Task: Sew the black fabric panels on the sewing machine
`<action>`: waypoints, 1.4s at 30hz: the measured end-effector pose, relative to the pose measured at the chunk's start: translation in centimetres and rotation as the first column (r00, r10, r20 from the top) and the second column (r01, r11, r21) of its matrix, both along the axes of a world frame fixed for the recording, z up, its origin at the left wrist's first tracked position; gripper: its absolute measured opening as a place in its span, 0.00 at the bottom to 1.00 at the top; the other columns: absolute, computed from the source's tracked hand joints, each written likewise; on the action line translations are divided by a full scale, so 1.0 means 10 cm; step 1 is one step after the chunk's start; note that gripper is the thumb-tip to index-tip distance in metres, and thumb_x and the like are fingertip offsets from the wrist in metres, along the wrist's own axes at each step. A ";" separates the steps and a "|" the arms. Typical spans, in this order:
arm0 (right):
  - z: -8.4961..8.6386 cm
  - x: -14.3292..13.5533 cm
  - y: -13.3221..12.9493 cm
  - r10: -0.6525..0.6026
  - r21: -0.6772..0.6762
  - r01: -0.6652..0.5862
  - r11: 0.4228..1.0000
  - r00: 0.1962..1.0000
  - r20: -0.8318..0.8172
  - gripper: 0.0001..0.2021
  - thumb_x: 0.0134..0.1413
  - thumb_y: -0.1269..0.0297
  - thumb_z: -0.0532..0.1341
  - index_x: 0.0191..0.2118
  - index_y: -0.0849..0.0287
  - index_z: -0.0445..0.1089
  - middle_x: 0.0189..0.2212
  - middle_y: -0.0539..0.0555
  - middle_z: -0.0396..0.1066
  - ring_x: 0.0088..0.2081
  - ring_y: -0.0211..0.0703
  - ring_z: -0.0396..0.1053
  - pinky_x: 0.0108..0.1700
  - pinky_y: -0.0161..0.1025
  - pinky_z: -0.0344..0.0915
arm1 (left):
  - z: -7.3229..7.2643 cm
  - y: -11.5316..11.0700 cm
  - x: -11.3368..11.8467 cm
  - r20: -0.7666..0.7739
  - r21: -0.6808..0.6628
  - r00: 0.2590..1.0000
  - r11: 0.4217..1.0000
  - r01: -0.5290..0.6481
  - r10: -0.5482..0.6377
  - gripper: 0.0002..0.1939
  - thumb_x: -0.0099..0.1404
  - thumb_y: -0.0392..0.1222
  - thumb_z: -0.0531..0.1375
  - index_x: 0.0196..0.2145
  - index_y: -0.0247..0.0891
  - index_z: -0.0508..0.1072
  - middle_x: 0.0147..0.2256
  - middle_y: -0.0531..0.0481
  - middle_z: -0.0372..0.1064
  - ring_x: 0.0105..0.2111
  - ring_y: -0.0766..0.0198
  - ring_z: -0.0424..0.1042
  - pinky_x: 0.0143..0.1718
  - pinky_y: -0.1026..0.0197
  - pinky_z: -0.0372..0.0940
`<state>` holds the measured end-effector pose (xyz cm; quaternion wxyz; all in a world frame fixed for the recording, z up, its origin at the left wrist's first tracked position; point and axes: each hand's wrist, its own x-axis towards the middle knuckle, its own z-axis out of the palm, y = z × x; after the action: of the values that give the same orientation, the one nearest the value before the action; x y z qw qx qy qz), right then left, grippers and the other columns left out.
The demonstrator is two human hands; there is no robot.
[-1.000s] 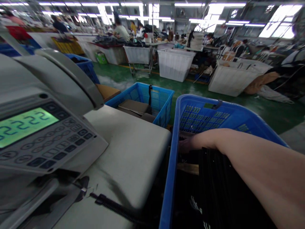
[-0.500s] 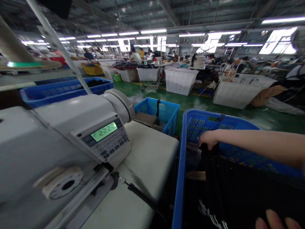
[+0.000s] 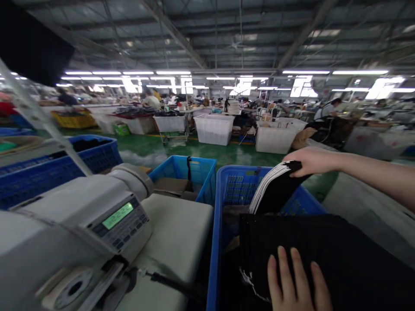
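Observation:
My right hand [image 3: 313, 162] reaches in from the right edge, its fingers wrapped round the corner of a stack of black fabric pieces [image 3: 275, 185]. The stack bends upward, and its layered edges show as white lines. Below it, my left hand [image 3: 295, 283] lies with fingers spread on a broad pile of black fabric [image 3: 301, 235]. Loose white threads [image 3: 248, 278] hang at the pile's left side. Both fabrics are in a blue plastic basket [image 3: 218, 224], whose bottom is mostly hidden.
To the left stands a sewing machine [image 3: 81, 198] with a lit display panel on a pale tabletop [image 3: 181, 229]. A light-blue crate [image 3: 207, 181] holding brown pieces sits behind the table. White bins [image 3: 214, 129] stand farther off on the green floor, with people working beyond.
My right hand has lifted the black fabric stack's corner above the basket rim, exposing its white edges. My left hand shows more fully on the pile. The view has swung right and tilted up.

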<state>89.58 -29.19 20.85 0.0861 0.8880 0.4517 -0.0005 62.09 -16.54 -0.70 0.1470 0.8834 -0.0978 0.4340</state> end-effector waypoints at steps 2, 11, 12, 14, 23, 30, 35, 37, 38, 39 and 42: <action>0.35 -0.10 -0.11 0.003 -0.041 0.000 0.999 0.998 0.063 0.14 0.49 0.53 0.61 0.38 0.55 0.70 0.31 0.51 0.73 0.33 0.45 0.70 0.31 0.34 0.55 | 0.06 0.03 -0.04 -0.110 0.004 0.992 0.998 0.061 -0.060 0.20 0.61 0.48 0.60 0.52 0.49 0.70 0.55 0.45 0.65 0.55 0.42 0.64 0.48 0.40 0.62; 1.61 -0.63 -0.73 -0.128 -0.069 0.153 0.986 0.951 0.283 0.23 0.47 0.50 0.63 0.43 0.64 0.72 0.31 0.48 0.74 0.30 0.36 0.68 0.32 0.32 0.51 | 0.72 0.16 -0.35 -0.536 -0.002 0.824 0.976 0.217 -0.184 0.33 0.61 0.51 0.56 0.62 0.46 0.56 0.64 0.46 0.49 0.63 0.42 0.44 0.62 0.36 0.38; 1.72 -0.73 -0.79 -0.136 -0.069 0.163 0.984 0.947 0.290 0.26 0.47 0.49 0.61 0.43 0.69 0.71 0.32 0.49 0.74 0.31 0.35 0.68 0.33 0.31 0.51 | 0.75 0.14 -0.36 -0.538 0.016 0.825 0.977 0.213 -0.171 0.32 0.61 0.48 0.55 0.62 0.45 0.56 0.64 0.46 0.49 0.64 0.42 0.43 0.62 0.37 0.37; 1.91 -0.91 -0.90 -0.147 -0.070 0.173 0.982 0.949 0.277 0.32 0.48 0.47 0.56 0.44 0.79 0.68 0.34 0.52 0.74 0.34 0.32 0.67 0.33 0.31 0.49 | 0.78 0.11 -0.38 -0.544 0.053 0.826 0.976 0.210 -0.148 0.32 0.61 0.45 0.55 0.62 0.44 0.56 0.64 0.46 0.49 0.64 0.43 0.43 0.62 0.38 0.35; 2.48 -1.54 -1.43 -0.183 0.074 0.170 0.983 0.948 0.259 0.31 0.49 0.55 0.49 0.42 0.88 0.66 0.32 0.53 0.74 0.31 0.24 0.65 0.30 0.27 0.49 | 0.88 0.07 -0.35 -0.601 0.128 0.790 0.961 0.243 -0.120 0.36 0.58 0.49 0.58 0.63 0.45 0.55 0.63 0.44 0.50 0.63 0.43 0.45 0.61 0.40 0.39; 2.56 -2.15 -1.36 -0.154 0.087 0.142 0.986 0.976 0.152 0.26 0.47 0.58 0.58 0.42 0.83 0.67 0.34 0.50 0.75 0.32 0.25 0.66 0.32 0.25 0.51 | 0.97 0.01 -0.26 -0.629 0.058 0.765 0.973 0.222 -0.138 0.23 0.66 0.52 0.52 0.57 0.47 0.64 0.59 0.43 0.59 0.59 0.43 0.54 0.56 0.38 0.47; 2.50 -2.39 -1.33 -0.116 0.112 0.120 0.986 0.993 -0.037 0.17 0.54 0.64 0.56 0.40 0.77 0.70 0.39 0.50 0.75 0.36 0.29 0.70 0.36 0.26 0.56 | 1.05 -0.05 -0.34 -0.611 -0.003 0.776 0.980 0.198 -0.159 0.28 0.63 0.54 0.57 0.59 0.44 0.62 0.61 0.41 0.54 0.62 0.41 0.48 0.59 0.37 0.42; 2.51 -2.47 -1.31 -0.122 0.136 0.132 0.982 0.989 -0.083 0.15 0.54 0.64 0.57 0.37 0.75 0.71 0.38 0.49 0.75 0.36 0.29 0.70 0.37 0.26 0.58 | 1.21 -0.02 -0.41 -0.582 -0.102 0.779 0.972 0.213 -0.232 0.33 0.64 0.56 0.56 0.63 0.45 0.54 0.65 0.44 0.46 0.65 0.46 0.41 0.62 0.41 0.41; 2.53 -2.52 -1.29 -0.132 0.158 0.147 0.976 0.986 -0.102 0.15 0.55 0.63 0.57 0.36 0.75 0.72 0.38 0.48 0.75 0.35 0.29 0.70 0.37 0.25 0.58 | 1.33 0.00 -0.45 -0.548 -0.219 0.771 0.946 0.240 -0.323 0.34 0.65 0.56 0.53 0.64 0.46 0.49 0.66 0.46 0.42 0.65 0.50 0.40 0.62 0.45 0.41; 2.55 -2.57 -1.24 -0.146 0.187 0.167 0.968 0.982 -0.119 0.17 0.56 0.63 0.55 0.35 0.76 0.72 0.36 0.48 0.75 0.35 0.28 0.70 0.36 0.25 0.58 | 1.47 0.02 -0.50 -0.489 -0.361 0.754 0.889 0.282 -0.438 0.34 0.67 0.55 0.52 0.65 0.46 0.45 0.66 0.47 0.40 0.65 0.53 0.39 0.63 0.48 0.42; 2.63 -2.73 -1.01 -0.148 0.222 0.182 0.958 0.976 -0.161 0.22 0.58 0.62 0.48 0.32 0.79 0.70 0.33 0.49 0.75 0.34 0.27 0.70 0.36 0.25 0.58 | 1.93 0.00 -0.72 -0.202 -0.684 0.666 0.590 0.430 -0.719 0.40 0.64 0.52 0.59 0.66 0.46 0.41 0.66 0.45 0.42 0.65 0.56 0.42 0.63 0.52 0.43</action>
<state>62.31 -39.30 47.11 -0.0527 0.9242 0.3778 -0.0177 54.88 -16.56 18.62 0.5646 0.7844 -0.2116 0.1454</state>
